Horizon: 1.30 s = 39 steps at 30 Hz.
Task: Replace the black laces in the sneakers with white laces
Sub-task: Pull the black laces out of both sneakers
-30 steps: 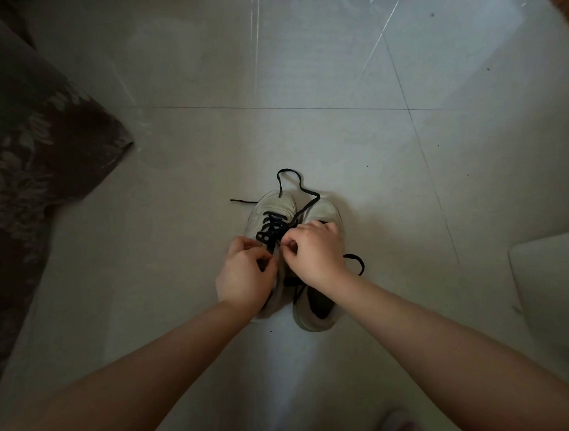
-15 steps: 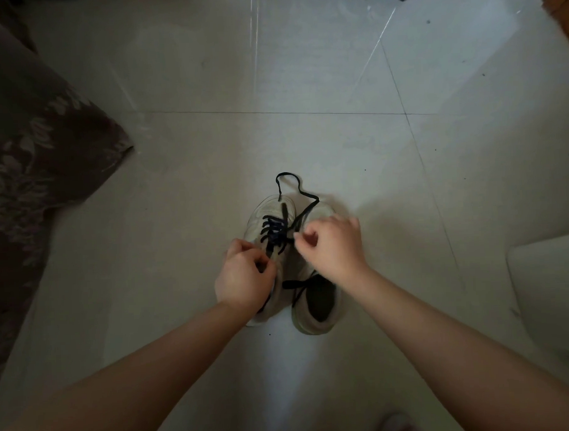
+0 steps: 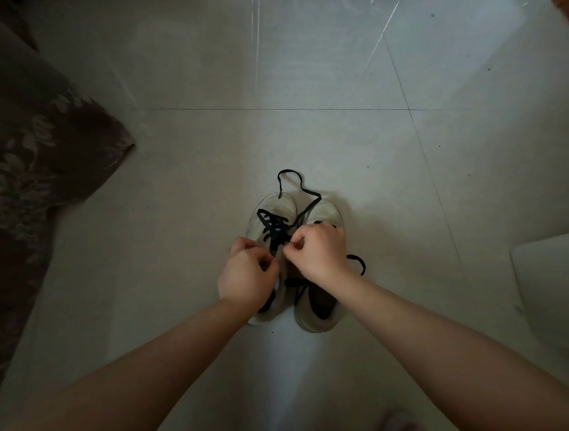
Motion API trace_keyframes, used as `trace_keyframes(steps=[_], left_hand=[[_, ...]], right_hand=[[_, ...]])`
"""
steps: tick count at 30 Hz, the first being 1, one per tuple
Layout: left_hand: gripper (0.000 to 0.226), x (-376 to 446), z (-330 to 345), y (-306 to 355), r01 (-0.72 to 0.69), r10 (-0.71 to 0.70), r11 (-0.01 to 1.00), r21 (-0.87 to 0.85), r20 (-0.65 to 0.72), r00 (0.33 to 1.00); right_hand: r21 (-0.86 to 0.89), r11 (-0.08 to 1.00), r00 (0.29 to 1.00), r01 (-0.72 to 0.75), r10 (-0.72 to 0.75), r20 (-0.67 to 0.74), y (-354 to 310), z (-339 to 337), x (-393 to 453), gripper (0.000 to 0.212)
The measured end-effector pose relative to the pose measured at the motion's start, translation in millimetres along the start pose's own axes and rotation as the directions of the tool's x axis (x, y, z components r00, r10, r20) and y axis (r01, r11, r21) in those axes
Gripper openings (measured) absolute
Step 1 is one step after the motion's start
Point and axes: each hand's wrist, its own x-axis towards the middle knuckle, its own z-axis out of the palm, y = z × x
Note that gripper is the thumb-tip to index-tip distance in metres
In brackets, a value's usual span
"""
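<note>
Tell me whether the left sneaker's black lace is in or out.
Partly in: the black lace still crisscrosses the left sneaker.

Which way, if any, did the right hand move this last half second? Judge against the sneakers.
Yes. The right hand, pinching the black lace, has come back left toward the left hand; the pale right sneaker stayed put.

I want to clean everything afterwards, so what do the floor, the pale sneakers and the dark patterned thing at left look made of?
Pale glossy tiled floor: probably glazed ceramic, given the grout lines and streaky reflections. Off-white low-top sneakers: matte upper, leather or synthetic; too dim to tell. Flat black laces: woven fabric, apparently. Dark brown leaf-patterned cloth: soft textile, draping.
</note>
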Motion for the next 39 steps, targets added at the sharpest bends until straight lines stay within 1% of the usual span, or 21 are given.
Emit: trace_keyframes(steps=[3, 6, 8, 10, 12, 13, 15, 16, 18, 20, 22, 23, 25, 27, 30, 32, 34, 35, 37, 38, 39], left_hand=[[0.014, 0, -1, 0, 0.007, -0.007, 1.000, -0.006, -0.010, 1.000], [0.019, -1, -1, 0, -0.007, 0.007, 1.000, -0.015, -0.008, 1.000], [0.021, -1, -2, 0, -0.001, 0.001, 1.000, -0.016, 0.000, 1.000], [0.021, -1, -2, 0, 0.005, -0.005, 1.000, -0.011, 0.008, 1.000], [0.020, -1, -2, 1, 0.000, 0.000, 1.000, -0.010, 0.004, 1.000], [0.020, -1, -2, 1, -0.004, 0.004, 1.000, -0.015, 0.000, 1.000], [0.020, -1, -2, 1, -0.005, 0.005, 1.000, -0.031, 0.000, 1.000], [0.020, -2, -3, 1, -0.002, 0.002, 0.999, -0.037, 0.002, 1.000], [0.021, -1, -3, 1, 0.002, -0.002, 0.999, -0.041, 0.003, 1.000], [0.018, 1, -4, 0, 0.003, -0.003, 0.999, -0.036, 0.016, 1.000], [0.017, 1, -4, 0, 0.006, -0.005, 1.000, -0.025, 0.031, 0.999], [0.016, 1, -4, 0, 0.006, -0.005, 1.000, -0.018, 0.034, 0.999], [0.014, 0, -5, 0, 0.008, -0.008, 1.000, -0.007, 0.036, 0.999], [0.013, -1, -4, 0, 0.008, -0.008, 1.000, -0.007, 0.032, 0.999], [0.014, -1, -2, 1, -0.001, 0.001, 1.000, 0.011, 0.018, 1.000], [0.014, -2, -2, 1, -0.013, 0.013, 1.000, 0.024, 0.004, 1.000], [0.016, -4, -3, -1, -0.025, 0.025, 0.999, 0.038, -0.005, 1.000], [0.016, -4, -3, -2, -0.030, 0.031, 0.999, 0.045, -0.007, 1.000], [0.016, -5, -3, -2, -0.037, 0.037, 0.998, 0.052, -0.010, 0.999], [0.016, -6, -3, -2, -0.038, 0.039, 0.998, 0.053, -0.011, 0.999], [0.016, -6, -2, -2, -0.036, 0.036, 0.998, 0.051, -0.012, 0.999]], right_hand=[[-0.035, 0.998, 0.992, -0.058, 0.053, -0.112, 15, -18, 14, 0.016], [-0.001, 0.990, 0.972, -0.140, 0.137, -0.190, 33, -30, 20, 0.016], [-0.012, 0.995, 0.976, -0.104, 0.100, -0.193, 36, -26, 14, 0.015], [-0.064, 0.998, 0.981, 0.023, -0.035, -0.192, 31, -17, 3, 0.021], [-0.132, 0.981, 0.973, 0.141, -0.162, -0.167, 22, -10, -6, 0.034], [-0.162, 0.971, 0.974, 0.175, -0.195, -0.114, 17, -6, -9, 0.039], [-0.207, 0.959, 0.981, 0.194, -0.196, 0.012, 9, 2, -10, 0.047], [-0.217, 0.958, 0.983, 0.185, -0.180, 0.044, 5, 3, -9, 0.047], [-0.198, 0.962, 0.982, 0.187, -0.183, 0.040, 1, 2, -5, 0.041], [-0.135, 0.970, 0.979, 0.204, -0.203, 0.022, 1, 1, -2, 0.029], [-0.063, 0.968, 0.970, 0.245, -0.243, 0.031, 3, -1, 0, 0.024], [-0.066, 0.958, 0.960, 0.279, -0.277, 0.031, 4, -3, 0, 0.023], [-0.138, 0.928, 0.938, 0.347, -0.341, 0.069, 7, -5, 0, 0.022], [-0.226, 0.893, 0.920, 0.390, -0.367, 0.136, 10, -5, 2, 0.021], [-0.338, 0.828, 0.895, 0.446, -0.422, 0.147, 5, -1, -1, 0.012], [-0.417, 0.799, 0.898, 0.433, -0.422, 0.124, 5, -4, 1, 0.022], [-0.466, 0.809, 0.923, 0.358, -0.382, 0.046, 13, -16, 9, 0.026], [-0.489, 0.817, 0.938, 0.306, -0.347, 0.008, 18, -23, 13, 0.026], [-0.511, 0.833, 0.967, 0.209, -0.255, -0.019, 29, -33, 17, 0.023], [-0.496, 0.848, 0.972, 0.186, -0.232, -0.032, 32, -34, 17, 0.020], [-0.459, 0.866, 0.968, 0.200, -0.246, -0.043, 32, -33, 15, 0.016]])
